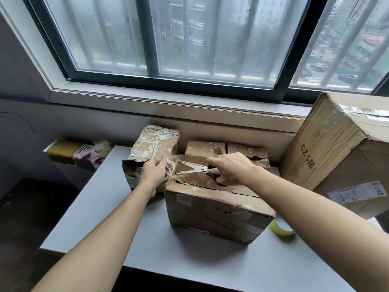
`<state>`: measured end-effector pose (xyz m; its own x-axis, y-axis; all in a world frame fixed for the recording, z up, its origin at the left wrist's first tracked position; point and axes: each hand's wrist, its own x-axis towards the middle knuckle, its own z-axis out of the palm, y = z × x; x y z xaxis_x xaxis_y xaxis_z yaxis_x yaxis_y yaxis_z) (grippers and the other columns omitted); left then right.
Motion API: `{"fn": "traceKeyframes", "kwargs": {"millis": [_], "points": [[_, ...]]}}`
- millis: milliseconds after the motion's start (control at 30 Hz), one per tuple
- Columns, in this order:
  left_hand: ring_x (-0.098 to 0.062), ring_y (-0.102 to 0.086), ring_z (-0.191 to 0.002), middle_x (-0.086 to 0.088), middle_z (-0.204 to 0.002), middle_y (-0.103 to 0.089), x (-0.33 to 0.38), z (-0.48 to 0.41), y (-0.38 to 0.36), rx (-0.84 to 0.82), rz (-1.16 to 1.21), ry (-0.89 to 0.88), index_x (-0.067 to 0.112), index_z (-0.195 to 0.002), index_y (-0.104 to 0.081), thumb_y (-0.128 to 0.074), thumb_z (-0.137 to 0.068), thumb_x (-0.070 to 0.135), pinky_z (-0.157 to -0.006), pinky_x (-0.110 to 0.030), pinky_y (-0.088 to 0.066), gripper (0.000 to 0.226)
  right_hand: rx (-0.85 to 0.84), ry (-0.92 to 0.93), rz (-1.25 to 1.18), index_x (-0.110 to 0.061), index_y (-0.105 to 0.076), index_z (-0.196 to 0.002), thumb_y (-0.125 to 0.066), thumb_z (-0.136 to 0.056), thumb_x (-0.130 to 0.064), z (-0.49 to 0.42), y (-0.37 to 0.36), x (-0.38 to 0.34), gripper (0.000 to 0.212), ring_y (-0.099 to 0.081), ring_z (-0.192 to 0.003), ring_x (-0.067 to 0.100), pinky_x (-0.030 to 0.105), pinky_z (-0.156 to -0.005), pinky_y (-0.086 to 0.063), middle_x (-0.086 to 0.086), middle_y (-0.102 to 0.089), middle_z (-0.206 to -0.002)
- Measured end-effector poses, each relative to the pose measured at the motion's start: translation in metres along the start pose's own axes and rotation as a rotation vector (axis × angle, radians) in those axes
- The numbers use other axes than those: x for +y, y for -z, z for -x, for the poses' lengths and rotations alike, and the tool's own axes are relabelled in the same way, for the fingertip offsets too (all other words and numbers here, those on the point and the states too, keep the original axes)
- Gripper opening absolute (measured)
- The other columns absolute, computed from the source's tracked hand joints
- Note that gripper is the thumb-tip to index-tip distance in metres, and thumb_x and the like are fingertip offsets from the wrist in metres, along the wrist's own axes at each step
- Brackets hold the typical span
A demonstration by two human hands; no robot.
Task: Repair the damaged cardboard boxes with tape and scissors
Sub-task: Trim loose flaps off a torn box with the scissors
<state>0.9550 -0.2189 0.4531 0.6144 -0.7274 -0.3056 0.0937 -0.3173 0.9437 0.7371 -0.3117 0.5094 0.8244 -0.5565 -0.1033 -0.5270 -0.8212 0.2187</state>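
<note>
A battered cardboard box (212, 216) stands in the middle of the grey table (126, 239), its torn top flaps facing up. My right hand (231, 170) grips black-handled scissors (200, 170) over the box top, blades apart and pointing left. My left hand (154, 172) pinches a strip of clear tape (171, 165) stretched at the box's top left corner, just ahead of the blades. A yellowish tape roll (281, 231) peeks out on the table behind the box's right side.
A tape-wrapped box (151, 148) lies to the left behind my left hand. Two torn boxes (227, 149) sit against the wall under the window sill. A large carton (341, 148) stands at the right. A vent with a cloth (84, 153) is at far left.
</note>
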Motion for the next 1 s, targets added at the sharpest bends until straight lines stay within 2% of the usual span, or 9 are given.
{"fn": "traceKeyframes", "kwargs": {"millis": [133, 233, 367, 467, 600, 700, 767, 900, 1000], "points": [[-0.018, -0.066, -0.076, -0.01, -0.085, -0.068, 0.003, 0.003, 0.004, 0.049, 0.017, 0.024, 0.005, -0.086, -0.067, -0.048, -0.104, 0.034, -0.068, -0.034, -0.061, 0.039, -0.028, 0.046, -0.041, -0.023, -0.045, -0.118, -0.061, -0.086, -0.065, -0.005, -0.005, -0.005, 0.055, -0.064, -0.097, 0.031, 0.034, -0.061, -0.035, 0.004, -0.067, -0.109], [-0.019, -0.06, -0.07, -0.008, -0.072, -0.056, 0.003, 0.007, 0.006, 0.059, 0.067, 0.072, 0.007, -0.09, -0.068, -0.046, -0.104, 0.027, -0.067, -0.035, -0.061, 0.033, -0.046, 0.057, -0.061, -0.022, -0.045, -0.113, -0.061, -0.085, -0.067, -0.005, -0.005, -0.006, 0.056, -0.063, -0.099, 0.031, 0.034, -0.061, -0.034, 0.002, -0.066, -0.112], [-0.021, -0.063, -0.074, -0.011, -0.09, -0.067, 0.003, 0.008, 0.014, -0.002, 0.106, 0.169, 0.005, -0.111, -0.064, -0.052, -0.095, 0.013, -0.061, -0.033, -0.057, 0.021, -0.056, -0.007, -0.1, -0.019, -0.047, -0.115, -0.062, -0.085, -0.066, -0.001, -0.001, -0.003, 0.058, -0.062, -0.101, 0.031, 0.033, -0.063, -0.034, 0.004, -0.065, -0.113], [-0.027, -0.066, -0.083, -0.017, -0.102, -0.068, 0.003, 0.008, 0.017, -0.052, 0.136, 0.213, 0.005, -0.114, -0.062, -0.053, -0.093, 0.015, -0.065, -0.034, -0.057, 0.025, -0.046, -0.01, -0.11, -0.019, -0.046, -0.113, -0.062, -0.085, -0.064, 0.004, -0.004, -0.006, 0.056, -0.062, -0.1, 0.031, 0.033, -0.062, -0.035, 0.004, -0.066, -0.112], [-0.021, -0.062, -0.08, -0.009, -0.086, -0.063, 0.007, 0.012, 0.014, 0.002, 0.181, 0.238, 0.008, -0.096, -0.062, -0.068, -0.092, 0.034, -0.073, -0.035, -0.06, 0.027, -0.077, -0.063, -0.164, -0.017, -0.044, -0.115, -0.062, -0.09, -0.053, 0.005, -0.009, -0.015, 0.047, -0.061, -0.103, 0.033, 0.034, -0.065, -0.036, 0.008, -0.065, -0.114], [-0.01, -0.055, -0.06, -0.002, -0.073, -0.058, 0.011, 0.012, 0.017, 0.082, 0.145, 0.228, 0.008, -0.088, -0.062, -0.08, -0.082, 0.035, -0.048, -0.019, -0.053, 0.033, -0.074, -0.134, -0.231, -0.017, -0.043, -0.117, -0.061, -0.091, -0.042, 0.004, -0.014, -0.018, 0.04, -0.06, -0.106, 0.035, 0.035, -0.068, -0.038, 0.01, -0.064, -0.116], [-0.005, -0.055, -0.045, 0.0, -0.061, -0.06, 0.016, 0.014, 0.018, 0.032, 0.212, 0.273, 0.007, -0.083, -0.061, -0.079, -0.083, 0.025, -0.037, -0.013, -0.043, 0.025, -0.057, -0.169, -0.262, -0.015, -0.041, -0.119, -0.059, -0.092, -0.036, 0.003, -0.017, -0.019, 0.039, -0.061, -0.104, 0.036, 0.036, -0.068, -0.039, 0.011, -0.065, -0.116], [-0.012, -0.061, -0.069, -0.01, -0.08, -0.063, 0.03, 0.026, 0.018, -0.109, 0.336, 0.333, -0.001, -0.098, -0.059, -0.061, -0.092, -0.003, -0.048, -0.012, -0.052, 0.006, -0.03, -0.224, -0.298, -0.013, -0.045, -0.12, -0.06, -0.093, -0.043, -0.002, -0.024, -0.019, 0.044, -0.061, -0.107, 0.035, 0.038, -0.073, -0.045, 0.01, -0.065, -0.118], [-0.02, -0.063, -0.084, -0.019, -0.099, -0.062, 0.029, 0.027, 0.025, -0.133, 0.416, 0.338, 0.002, -0.118, -0.049, -0.049, -0.09, -0.02, -0.065, -0.02, -0.057, 0.035, -0.018, -0.25, -0.313, -0.014, -0.053, -0.114, -0.062, -0.089, -0.055, -0.006, -0.029, -0.019, 0.049, -0.061, -0.109, 0.034, 0.038, -0.079, -0.047, 0.008, -0.065, -0.119]]}}
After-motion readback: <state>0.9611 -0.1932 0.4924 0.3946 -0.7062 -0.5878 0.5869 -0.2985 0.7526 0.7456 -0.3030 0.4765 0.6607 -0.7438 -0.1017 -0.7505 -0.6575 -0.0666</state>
